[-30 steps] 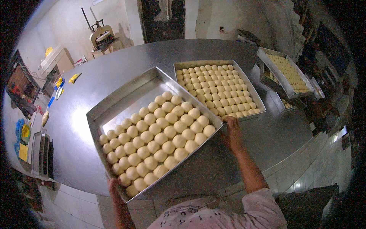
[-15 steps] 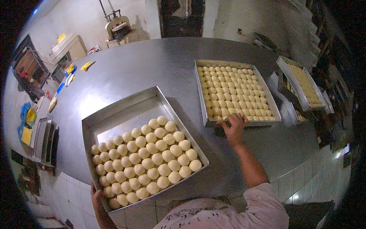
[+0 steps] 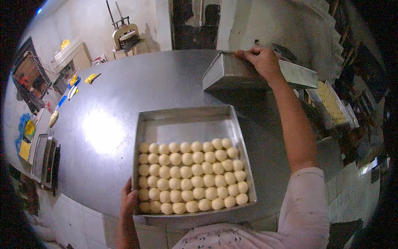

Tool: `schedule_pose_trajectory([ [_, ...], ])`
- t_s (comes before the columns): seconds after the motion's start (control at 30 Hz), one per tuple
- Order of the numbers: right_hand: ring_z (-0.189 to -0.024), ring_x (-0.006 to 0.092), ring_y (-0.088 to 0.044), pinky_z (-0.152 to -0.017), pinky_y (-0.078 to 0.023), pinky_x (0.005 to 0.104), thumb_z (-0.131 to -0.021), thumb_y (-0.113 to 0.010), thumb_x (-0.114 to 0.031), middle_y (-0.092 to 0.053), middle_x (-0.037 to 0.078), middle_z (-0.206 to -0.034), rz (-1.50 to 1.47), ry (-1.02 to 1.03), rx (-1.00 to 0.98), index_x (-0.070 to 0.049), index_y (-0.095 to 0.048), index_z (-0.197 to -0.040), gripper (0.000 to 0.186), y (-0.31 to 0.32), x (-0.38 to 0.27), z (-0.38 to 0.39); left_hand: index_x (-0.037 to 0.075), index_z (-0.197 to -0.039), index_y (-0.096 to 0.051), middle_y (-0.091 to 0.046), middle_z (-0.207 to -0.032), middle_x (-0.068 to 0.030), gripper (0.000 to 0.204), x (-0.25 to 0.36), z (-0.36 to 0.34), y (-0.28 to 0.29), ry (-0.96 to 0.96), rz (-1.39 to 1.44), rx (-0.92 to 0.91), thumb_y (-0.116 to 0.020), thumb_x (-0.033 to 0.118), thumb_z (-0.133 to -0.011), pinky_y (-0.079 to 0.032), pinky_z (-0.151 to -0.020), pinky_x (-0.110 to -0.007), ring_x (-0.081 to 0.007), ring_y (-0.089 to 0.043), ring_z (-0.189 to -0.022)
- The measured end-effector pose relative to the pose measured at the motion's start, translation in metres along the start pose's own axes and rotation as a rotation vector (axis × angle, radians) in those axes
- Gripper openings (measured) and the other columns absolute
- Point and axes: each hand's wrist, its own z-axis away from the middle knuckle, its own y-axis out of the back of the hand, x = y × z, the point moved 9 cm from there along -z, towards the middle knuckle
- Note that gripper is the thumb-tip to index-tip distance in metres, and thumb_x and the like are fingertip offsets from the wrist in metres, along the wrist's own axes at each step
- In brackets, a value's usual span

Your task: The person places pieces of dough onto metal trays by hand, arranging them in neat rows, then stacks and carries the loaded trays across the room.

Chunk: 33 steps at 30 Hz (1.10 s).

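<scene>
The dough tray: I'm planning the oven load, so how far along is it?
Done: dough balls fill the near two-thirds of the dough tray. In hand: left hand grips its near-left corner; right hand holds a tilted metal tray across the table. Left: the tray's far strip is bare.

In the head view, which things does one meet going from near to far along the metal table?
Left hand → rectangular metal tray of pale round dough balls → bare shiny steel tabletop → right hand on tilted metal tray.
</scene>
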Motion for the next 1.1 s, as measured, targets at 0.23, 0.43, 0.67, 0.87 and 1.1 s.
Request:
schedule_pose_trajectory([
  [0.23,-0.073,0.0254,-0.06,-0.079,-0.034,0.0433,-0.063,-0.058,-0.069,-0.064,0.007,-0.069,0.144,0.111,0.094,-0.012,-0.07,-0.072,0.059,-0.026,0.007,-0.013,0.001,-0.127,-0.042,-0.054,-0.117,-0.0125,0.042,-0.017,-0.063,-0.128,0.11,-0.126,-0.087,-0.051,0.018,-0.09,-0.041,-0.089,-0.032,-0.0197,-0.052,-0.105],
  [0.43,-0.073,0.0268,-0.058,-0.077,-0.031,0.0431,-0.063,-0.06,-0.067,-0.063,0.007,-0.07,0.172,0.266,0.219,-0.013,-0.068,-0.068,0.055,-0.014,0.03,0.012,0.004,-0.127,-0.042,-0.056,-0.114,-0.0152,0.045,-0.016,-0.109,-0.259,-0.075,-0.106,-0.123,-0.05,0.026,-0.089,-0.042,-0.088,-0.034,-0.0229,-0.054,-0.104],
  [0.67,-0.076,0.0269,-0.056,-0.077,-0.034,0.0429,-0.066,-0.068,-0.049,-0.06,0.009,-0.071,-0.058,0.179,-0.008,-0.006,-0.062,-0.067,0.043,-0.015,0.118,0.059,0.009,-0.127,-0.043,-0.058,-0.108,-0.021,0.043,-0.003,-0.129,-0.37,-0.207,-0.382,0.022,-0.047,0.029,-0.089,-0.043,-0.084,-0.038,-0.0336,-0.056,-0.101],
  [0.87,-0.065,0.0222,-0.048,-0.063,-0.04,0.0354,-0.056,-0.079,-0.036,-0.05,0.007,-0.065,-0.143,0.315,0.013,-0.004,-0.052,-0.065,0.043,0.039,0.168,0.111,0.004,-0.122,-0.046,-0.057,-0.109,-0.0197,0.041,-0.021,-0.158,-0.395,-0.162,-0.395,0.034,-0.041,0.032,-0.092,-0.041,-0.087,-0.039,-0.0338,-0.054,-0.103],
  [1.1,-0.073,0.0247,-0.049,-0.078,-0.036,0.0397,-0.053,-0.075,-0.051,-0.048,0.004,-0.07,-0.024,0.442,-0.212,-0.01,-0.051,-0.066,0.049,0.069,0.214,0.197,0.001,-0.116,-0.048,-0.059,-0.106,-0.0203,0.039,0.008,-0.135,-0.369,-0.245,-0.663,0.23,-0.037,0.031,-0.093,-0.042,-0.085,-0.039,-0.0322,-0.056,-0.099],
])
